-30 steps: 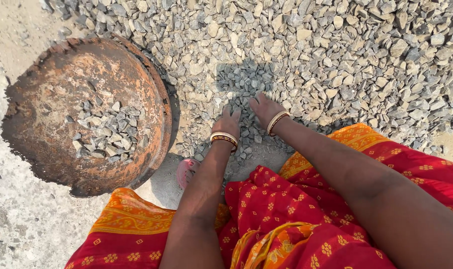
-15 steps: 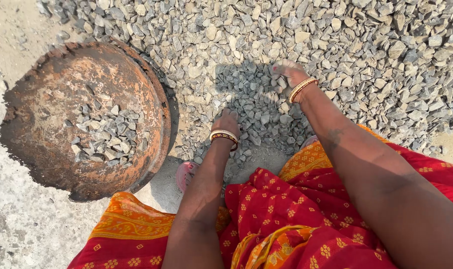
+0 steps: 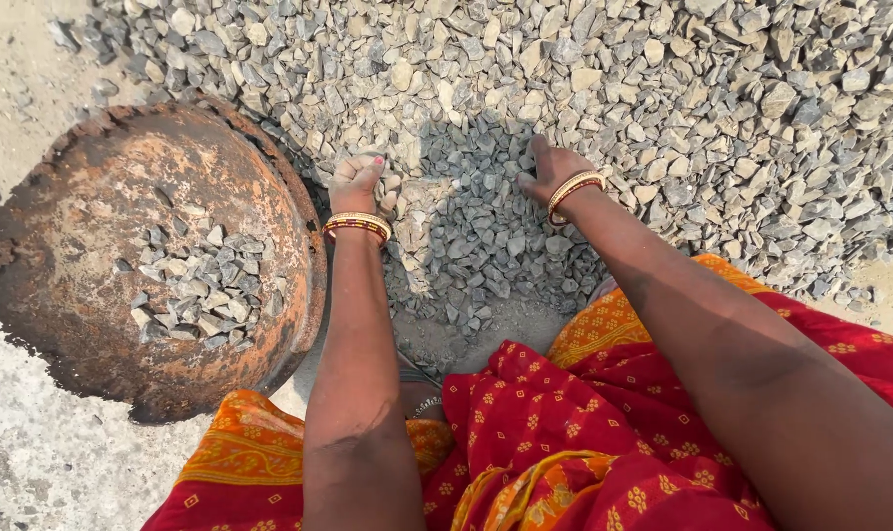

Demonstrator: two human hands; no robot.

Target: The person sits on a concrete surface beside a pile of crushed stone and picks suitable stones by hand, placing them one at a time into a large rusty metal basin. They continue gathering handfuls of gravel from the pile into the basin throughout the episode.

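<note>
A big heap of grey crushed stone [image 3: 584,88] fills the ground ahead of me. My left hand [image 3: 360,182] rests on the gravel just right of a rusty round metal pan [image 3: 92,226], fingers curled down into the stones. My right hand [image 3: 549,167] presses into the heap further right, fingers dug among the stones. Both wrists wear gold and red bangles. Whether either hand grips stones is hidden. The pan holds a small pile of gravel [image 3: 191,280] near its middle.
A red and orange patterned cloth [image 3: 564,442] covers my lap at the bottom. Pale sandy ground [image 3: 24,462] lies left of and below the pan. My shadow darkens the gravel between the hands.
Both hands have moved forward into the heap. The left hand has shifted up beside the pan's rim, and the right hand has come slightly back toward me.
</note>
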